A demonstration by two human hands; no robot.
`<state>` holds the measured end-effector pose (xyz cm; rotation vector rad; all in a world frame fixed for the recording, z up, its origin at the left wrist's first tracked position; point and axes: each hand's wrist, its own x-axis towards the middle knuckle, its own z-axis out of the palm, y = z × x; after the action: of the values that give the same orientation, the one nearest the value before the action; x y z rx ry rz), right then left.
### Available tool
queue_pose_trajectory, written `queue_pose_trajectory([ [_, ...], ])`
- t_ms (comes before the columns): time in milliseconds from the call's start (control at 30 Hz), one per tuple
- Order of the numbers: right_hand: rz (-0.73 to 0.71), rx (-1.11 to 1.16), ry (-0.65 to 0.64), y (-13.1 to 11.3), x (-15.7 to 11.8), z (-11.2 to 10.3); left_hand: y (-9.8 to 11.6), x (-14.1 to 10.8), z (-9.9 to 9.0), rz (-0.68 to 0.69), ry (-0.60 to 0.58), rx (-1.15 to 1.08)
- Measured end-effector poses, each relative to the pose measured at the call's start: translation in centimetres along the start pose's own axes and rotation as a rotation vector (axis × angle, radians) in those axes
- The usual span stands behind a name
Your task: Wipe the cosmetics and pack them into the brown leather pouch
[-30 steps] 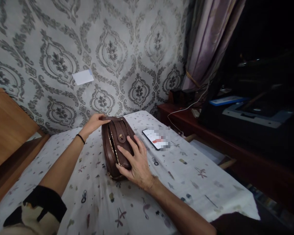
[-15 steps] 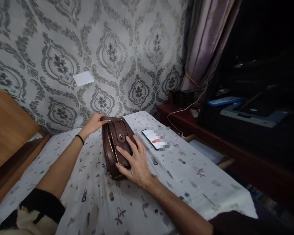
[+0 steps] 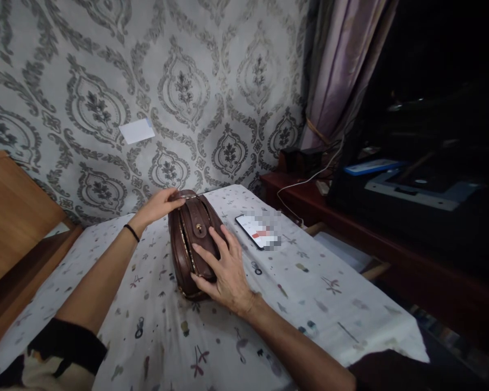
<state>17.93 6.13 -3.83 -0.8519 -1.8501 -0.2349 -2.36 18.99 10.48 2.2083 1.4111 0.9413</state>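
Note:
A brown leather bag point(image 3: 198, 247) with gold zippers and a small gold clasp lies on the patterned white cloth point(image 3: 163, 336). At its far end, my left hand point(image 3: 158, 206) has its fingers closed on the strap beside the bag's top edge. My right hand point(image 3: 228, 271) rests on the near right side of the bag with its fingers spread. The zipper on the left side looks partly undone; the inside is too dark to make out. Right of the bag lies a phone point(image 3: 253, 232) with a lit screen, partly blurred.
Patterned wallpaper with a white card point(image 3: 137, 131) stands behind the cloth. A wooden panel point(image 3: 16, 206) is at the left. On the right are a dark red desk point(image 3: 313, 203), a white cable, a curtain point(image 3: 338, 70) and a large dark screen.
The strap at the bag's far end has shifted back and up with my left hand. My right hand has hardly moved on the bag.

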Motion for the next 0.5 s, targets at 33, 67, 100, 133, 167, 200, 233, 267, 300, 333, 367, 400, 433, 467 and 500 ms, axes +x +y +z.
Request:
queue_pose_trajectory([
  [33, 0.000, -0.002, 0.003, 0.0, 0.0, 0.0, 0.4, 0.1, 0.2, 0.010, -0.015, -0.007],
  [67, 0.001, -0.004, 0.009, 0.0, 0.0, 0.0, 0.7, 0.2, 0.5, 0.022, -0.031, -0.013],
  [100, 0.001, -0.006, 0.016, 0.0, 0.0, 0.0, 1.1, 0.4, 0.8, 0.034, -0.046, -0.020],
  [133, 0.001, -0.011, 0.021, 0.0, -0.1, 0.0, 1.4, 0.6, 1.0, 0.043, -0.055, -0.028],
  [167, -0.001, -0.016, 0.023, 0.0, -0.1, 0.0, 1.7, 0.8, 1.3, 0.050, -0.062, -0.034],
  [200, -0.003, -0.020, 0.021, 0.0, -0.1, 0.0, 2.0, 1.0, 1.6, 0.057, -0.067, -0.040],
  [233, -0.005, -0.023, 0.018, 0.1, -0.1, 0.0, 2.2, 1.2, 1.8, 0.063, -0.070, -0.046],
  [267, -0.006, -0.025, 0.014, 0.1, -0.1, 0.1, 2.4, 1.3, 2.1, 0.068, -0.069, -0.051],
  [300, -0.006, -0.026, 0.012, 0.1, -0.2, 0.1, 2.5, 1.4, 2.3, 0.072, -0.064, -0.055],
  [333, -0.005, -0.026, 0.011, 0.1, -0.2, 0.1, 2.6, 1.4, 2.5, 0.075, -0.054, -0.057],
  [367, -0.005, -0.026, 0.012, 0.1, -0.2, 0.2, 2.6, 1.4, 2.7, 0.075, -0.040, -0.058],
  [400, -0.005, -0.025, 0.016, 0.2, -0.2, 0.2, 2.7, 1.3, 2.8, 0.073, -0.021, -0.058],
  [433, -0.006, -0.023, 0.020, 0.2, -0.2, 0.3, 2.7, 1.2, 3.0, 0.069, 0.002, -0.060],
  [467, -0.008, -0.020, 0.022, 0.2, -0.3, 0.3, 2.7, 1.1, 3.1, 0.064, 0.023, -0.063],
  [500, -0.007, -0.016, 0.023, 0.2, -0.3, 0.4, 2.7, 0.9, 3.3, 0.057, 0.043, -0.070],
])
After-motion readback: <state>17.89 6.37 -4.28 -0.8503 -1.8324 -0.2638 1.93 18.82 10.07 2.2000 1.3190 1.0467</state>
